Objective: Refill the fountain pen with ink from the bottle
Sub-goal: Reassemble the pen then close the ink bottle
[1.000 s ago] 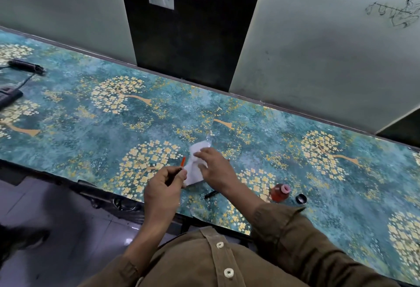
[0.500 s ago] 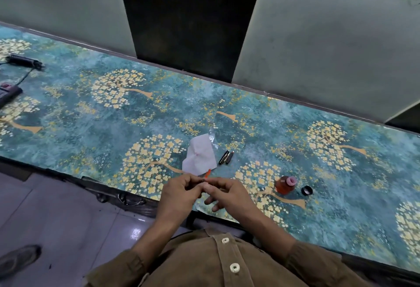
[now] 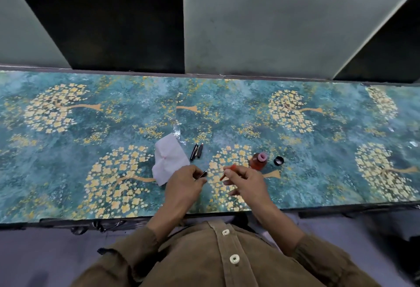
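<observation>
My left hand (image 3: 183, 186) pinches a small dark pen section (image 3: 203, 174) with a metal tip. A hand's width to its right, my right hand (image 3: 246, 182) pinches a thin orange ink tube (image 3: 227, 171). The open ink bottle (image 3: 259, 161), reddish with a pink mouth, stands just beyond my right hand. Its black cap (image 3: 278, 160) lies to the right of it. Two dark pen parts (image 3: 196, 151) lie side by side on the table behind my hands.
A crumpled white tissue (image 3: 169, 158) lies left of the pen parts, beside my left hand. The table (image 3: 68, 173) has a teal cloth with yellow trees. A grey wall with dark panels rises behind it. The table's front edge runs just below my wrists.
My hands came together at the pen, then drew apart, the dark section in the left and the orange tube in the right. The view swung right, dropping the cables at the far left.
</observation>
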